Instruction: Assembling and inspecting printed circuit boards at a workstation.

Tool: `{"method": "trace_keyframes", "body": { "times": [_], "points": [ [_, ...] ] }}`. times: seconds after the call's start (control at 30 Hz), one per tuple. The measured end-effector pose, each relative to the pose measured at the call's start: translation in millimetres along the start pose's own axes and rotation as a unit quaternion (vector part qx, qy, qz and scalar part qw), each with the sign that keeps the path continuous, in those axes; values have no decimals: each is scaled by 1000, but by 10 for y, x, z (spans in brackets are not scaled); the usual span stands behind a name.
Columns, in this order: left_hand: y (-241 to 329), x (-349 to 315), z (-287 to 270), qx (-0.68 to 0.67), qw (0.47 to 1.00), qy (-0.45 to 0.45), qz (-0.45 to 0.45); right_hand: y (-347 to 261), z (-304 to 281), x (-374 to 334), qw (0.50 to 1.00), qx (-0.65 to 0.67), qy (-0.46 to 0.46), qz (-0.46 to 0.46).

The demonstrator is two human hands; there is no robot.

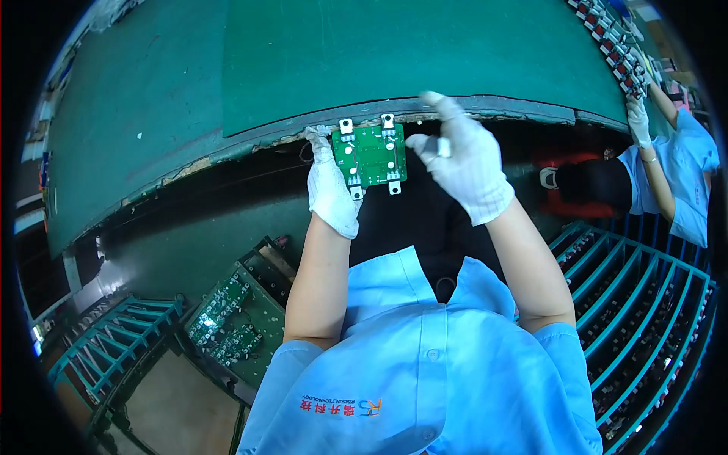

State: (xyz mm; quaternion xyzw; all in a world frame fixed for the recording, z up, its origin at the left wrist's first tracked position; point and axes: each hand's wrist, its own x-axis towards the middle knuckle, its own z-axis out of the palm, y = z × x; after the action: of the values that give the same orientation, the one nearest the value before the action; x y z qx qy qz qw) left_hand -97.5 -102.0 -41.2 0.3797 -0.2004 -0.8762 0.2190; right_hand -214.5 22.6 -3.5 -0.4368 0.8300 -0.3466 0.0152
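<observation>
My left hand [330, 189], in a white glove, grips the left edge of a green circuit board [370, 158]. The board is held up at the table's near edge, with metal-tabbed components sticking out at its top and bottom and several pale round spots on its face. Just right of the board, my gloved right hand [474, 167] is apart from it, index finger stretched out and thumb spread toward the board. Its fingertips are slightly blurred, and I see nothing held in it.
A green-topped table [409, 53] spans the far side. At right, a co-worker's gloved hand [638, 121] is beside a row of boards [616, 53]. A teal rack [644, 303] holds parts at lower right. More circuit boards [220, 322] lie at lower left near another teal rack [114, 341].
</observation>
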Motion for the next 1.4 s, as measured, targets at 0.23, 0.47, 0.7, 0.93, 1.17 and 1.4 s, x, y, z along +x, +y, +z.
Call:
{"method": "trace_keyframes", "body": {
  "times": [0.23,0.47,0.7,0.93,1.17,1.4],
  "points": [
    [22,-53,23,45,998,33,0,0,-99,-111,981,65,-176,-53],
    [-39,-1,2,-56,998,-26,-18,261,-122,-464,968,59,-1,244],
    [-103,100,-124,-59,995,-79,4,-85,-62,-175,981,92,-57,158],
    [-82,80,-125,-26,996,-88,-6,-169,161,-83,993,-98,-54,25],
    [-89,106,-155,9,999,-47,12,-146,168,50,989,-145,-9,-16],
    [-53,40,-59,24,999,-20,11,-106,152,94,987,-159,-21,-5]
  ]
}}
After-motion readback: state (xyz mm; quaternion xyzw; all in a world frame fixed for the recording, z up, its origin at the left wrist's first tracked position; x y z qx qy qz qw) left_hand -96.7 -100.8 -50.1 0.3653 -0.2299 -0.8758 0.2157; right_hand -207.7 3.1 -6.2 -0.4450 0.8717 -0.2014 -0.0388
